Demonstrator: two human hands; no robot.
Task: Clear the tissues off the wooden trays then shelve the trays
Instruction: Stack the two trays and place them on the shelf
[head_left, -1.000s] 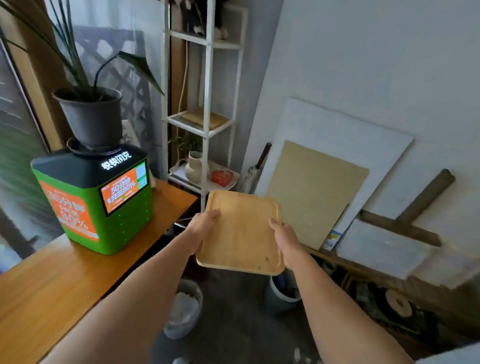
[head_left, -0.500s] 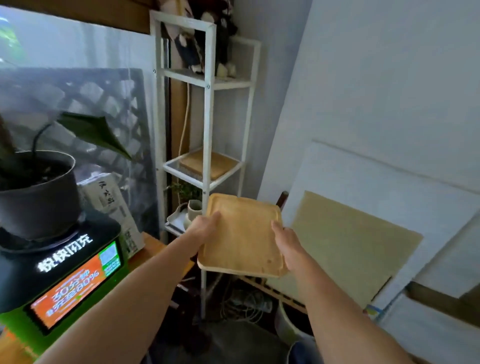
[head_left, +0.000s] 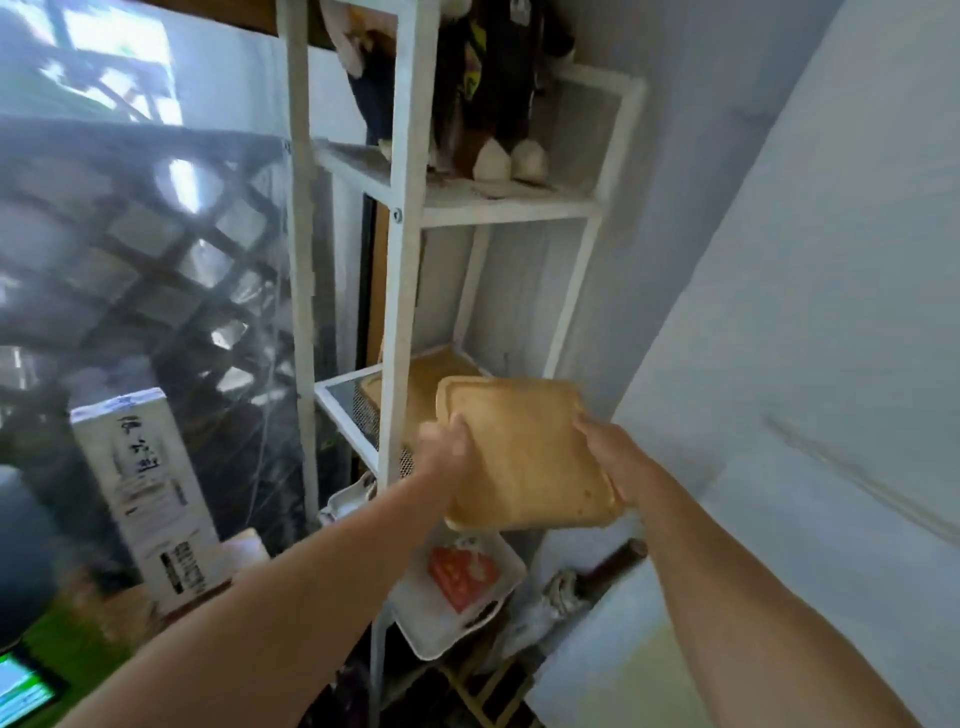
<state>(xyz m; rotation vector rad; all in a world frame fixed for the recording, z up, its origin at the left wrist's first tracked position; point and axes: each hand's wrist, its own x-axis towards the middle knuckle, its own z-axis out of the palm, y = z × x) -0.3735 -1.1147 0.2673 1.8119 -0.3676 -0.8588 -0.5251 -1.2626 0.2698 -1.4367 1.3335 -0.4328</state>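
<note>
I hold a bare wooden tray (head_left: 524, 452) in both hands, level, just in front of the middle shelf of a white metal shelf unit (head_left: 397, 291). My left hand (head_left: 441, 457) grips its left edge and my right hand (head_left: 602, 452) grips its right edge. A second wooden tray (head_left: 415, 384) lies on that middle mesh shelf, partly hidden behind the shelf post and the held tray. No tissue shows on either tray.
Dark stuffed toys (head_left: 483, 83) fill the upper shelf. A white dish with a red packet (head_left: 457, 577) sits on the lower shelf. A white box (head_left: 145, 499) stands on the wooden table at left. A pale wall board (head_left: 805, 364) lies close on the right.
I have moved closer to the shelf unit and raised the tray toward the middle shelf. The view has tilted up, so the plant pot and green machine have slid out at lower left.
</note>
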